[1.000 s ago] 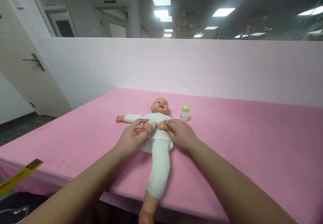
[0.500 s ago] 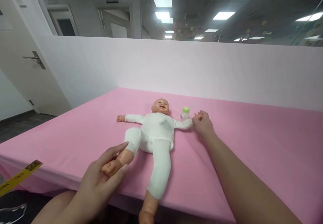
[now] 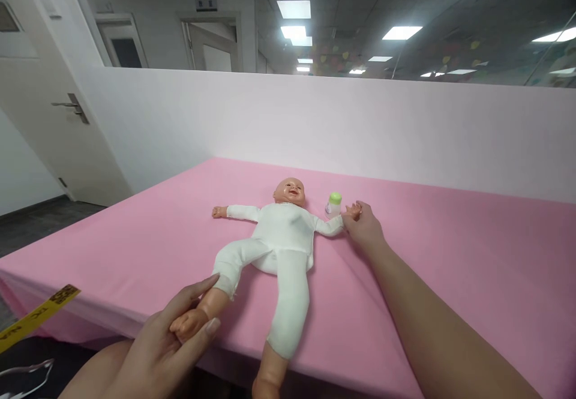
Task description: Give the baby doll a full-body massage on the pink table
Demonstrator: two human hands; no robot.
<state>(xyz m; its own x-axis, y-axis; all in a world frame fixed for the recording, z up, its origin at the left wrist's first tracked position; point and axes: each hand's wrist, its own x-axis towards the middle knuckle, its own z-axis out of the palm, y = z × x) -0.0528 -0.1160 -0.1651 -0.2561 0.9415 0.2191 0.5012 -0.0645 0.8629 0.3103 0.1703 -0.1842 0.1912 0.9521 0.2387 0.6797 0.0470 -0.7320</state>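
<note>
From the head camera, here's the doll [image 3: 285, 226] face-up in the middle of the pink-covered tabletop [image 3: 443, 261], head at twelve o'clock. Between seven and eight, the person's left hand [image 3: 157, 339] has its grip curled round a bare foot [image 3: 191, 325], thumb below, fingers along the ankle, probably because the foot makes an easy handle for steering that bent leg. Up between two and three, the right hand [image 3: 365, 231] has its grip closed round the doll's small hand [image 3: 354, 211], the arm out sideways, presumably to keep it extended. The free arm [image 3: 243, 212] points past nine o'clock, and the other leg [image 3: 290, 309] runs down to six, its foot beyond the near edge. And the green-lidded jar [image 3: 333, 207] stands upright at two, just beside the held hand, perhaps parked there within reach.
</note>
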